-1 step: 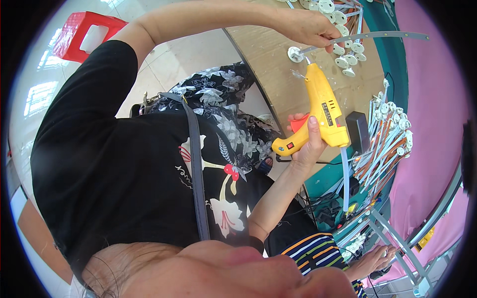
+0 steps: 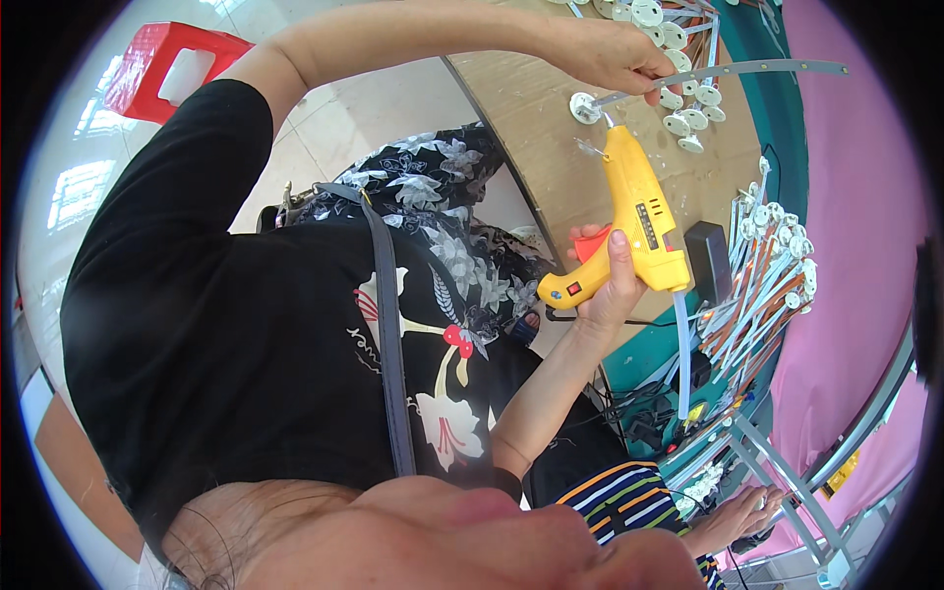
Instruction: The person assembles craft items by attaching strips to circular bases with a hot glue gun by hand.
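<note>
My left hand (image 2: 619, 61), near the top of the view, is closed on a thin grey strip (image 2: 747, 69) dotted along its length. The strip's lower end meets a small white round base (image 2: 584, 108) on the tabletop. My right hand (image 2: 612, 280) grips a yellow hot glue gun (image 2: 637, 197) by its handle, fingers around the red trigger. The nozzle points at the joint of strip and base; whether it touches cannot be made out. A pale glue stick (image 2: 682, 354) sticks out of the gun's back end.
More white round bases (image 2: 678, 123) lie beyond my left hand. A bundle of strips with white bases (image 2: 757, 295) lies past a black block (image 2: 708, 261). Dark cables (image 2: 615, 403) run beside the wooden table (image 2: 536, 123). Another person's hand (image 2: 733, 516) is by a metal frame (image 2: 787, 462).
</note>
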A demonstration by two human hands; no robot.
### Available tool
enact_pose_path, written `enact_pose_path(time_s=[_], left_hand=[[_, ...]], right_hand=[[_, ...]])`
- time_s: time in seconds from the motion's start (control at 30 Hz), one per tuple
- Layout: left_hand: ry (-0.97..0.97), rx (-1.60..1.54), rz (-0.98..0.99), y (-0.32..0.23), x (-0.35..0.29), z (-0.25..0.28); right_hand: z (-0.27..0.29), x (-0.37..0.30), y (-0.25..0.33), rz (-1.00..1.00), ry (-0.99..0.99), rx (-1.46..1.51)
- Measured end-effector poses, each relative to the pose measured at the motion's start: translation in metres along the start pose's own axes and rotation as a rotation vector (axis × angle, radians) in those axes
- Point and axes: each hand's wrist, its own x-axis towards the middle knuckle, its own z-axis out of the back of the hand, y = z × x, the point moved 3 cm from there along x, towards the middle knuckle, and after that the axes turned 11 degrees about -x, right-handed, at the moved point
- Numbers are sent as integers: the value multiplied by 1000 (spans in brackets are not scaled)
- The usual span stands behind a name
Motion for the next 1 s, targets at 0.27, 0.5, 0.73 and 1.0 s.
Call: enact_pose_path(time_s=[0.27,0.5,0.73,1.0], left_hand=[[55,45,66,-4,0,3],[20,9,2,-1,-2,1],[12,-2,18,0,-3,1],[30,-12,-12,0,0,0]], right_hand=[[-7,3,0,23,20,-47],[-11,4,-2,51,26,-77],[-10,2,-1,11,18,-105],[-9,0,1,-13,3,-117]])
